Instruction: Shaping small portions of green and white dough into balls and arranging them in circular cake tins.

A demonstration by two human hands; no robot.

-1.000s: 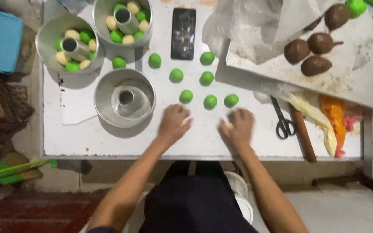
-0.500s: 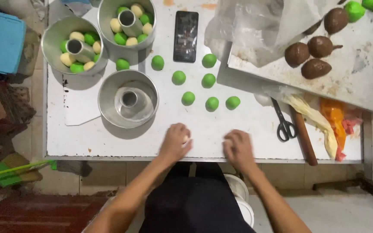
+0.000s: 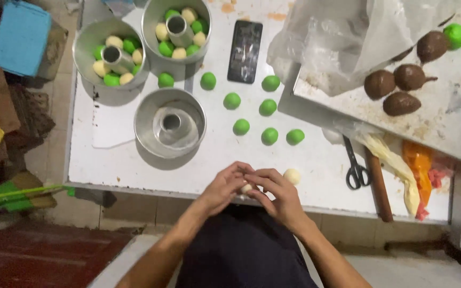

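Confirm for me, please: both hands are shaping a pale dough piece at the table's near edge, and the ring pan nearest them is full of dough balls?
Not quite. In the head view, the ring pan nearest the hands is empty; only the two farther pans hold dough balls.

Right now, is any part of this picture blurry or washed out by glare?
Head view: soft even light, faint shadows under the empty ring pan; mild glare on the phone screen; left hand and right hand slightly soft around a pale dough piece; green balls sharp.
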